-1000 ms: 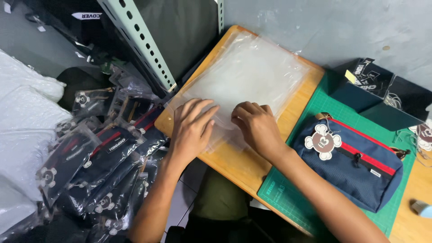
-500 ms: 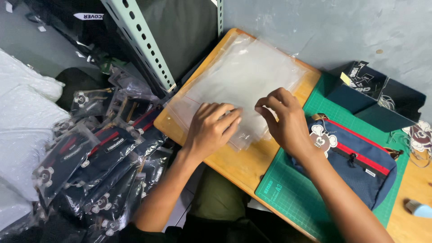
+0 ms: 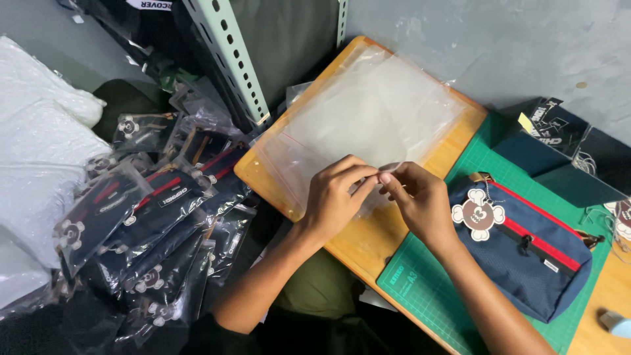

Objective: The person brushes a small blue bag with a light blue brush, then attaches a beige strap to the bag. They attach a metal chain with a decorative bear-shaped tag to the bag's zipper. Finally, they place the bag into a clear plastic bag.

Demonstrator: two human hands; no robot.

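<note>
Colours on the desk

The plastic bags [image 3: 368, 118] are clear with a thin red line along one edge; the desk [image 3: 368, 240] is light brown wood; the cutting mat [image 3: 427, 289] is green with a pale grid; the pouch [image 3: 526, 256] is navy with a red zip stripe and a brown-and-white tag [image 3: 478, 213].

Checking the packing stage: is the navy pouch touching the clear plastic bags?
Apart. The head view shows bare green mat between the navy pouch and the clear plastic bags.
</note>
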